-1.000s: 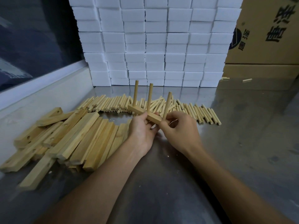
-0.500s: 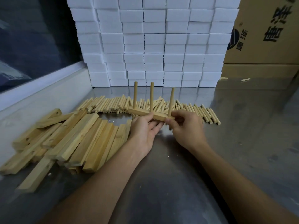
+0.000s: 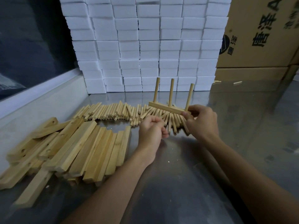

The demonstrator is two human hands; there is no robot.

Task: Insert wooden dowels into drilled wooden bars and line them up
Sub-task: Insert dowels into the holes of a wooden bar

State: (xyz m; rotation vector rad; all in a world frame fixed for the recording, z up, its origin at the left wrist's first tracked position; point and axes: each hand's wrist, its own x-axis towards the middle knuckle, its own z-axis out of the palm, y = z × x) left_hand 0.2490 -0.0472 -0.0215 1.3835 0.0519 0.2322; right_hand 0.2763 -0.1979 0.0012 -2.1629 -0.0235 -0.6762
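Note:
My right hand (image 3: 200,122) pinches the near end of a wooden bar (image 3: 166,108) and holds it in the air above the dowel row. Three dowels (image 3: 170,92) stand upright in the bar's holes. My left hand (image 3: 151,132) has left the bar; it hovers just below and left of it with fingers curled, holding nothing that I can see. Loose dowels (image 3: 113,112) lie in a long row on the metal table. A heap of drilled bars (image 3: 68,147) lies at the left.
Stacked white foam blocks (image 3: 145,46) form a wall at the back. Cardboard boxes (image 3: 262,34) stand at the right rear, with two stray dowels (image 3: 237,82) beside them. A raised white ledge (image 3: 40,94) borders the steel table (image 3: 242,143) on the left.
My left hand let go of the bar and drew back with fingers curled. My right hand alone lifted the three-dowel bar up and to the right.

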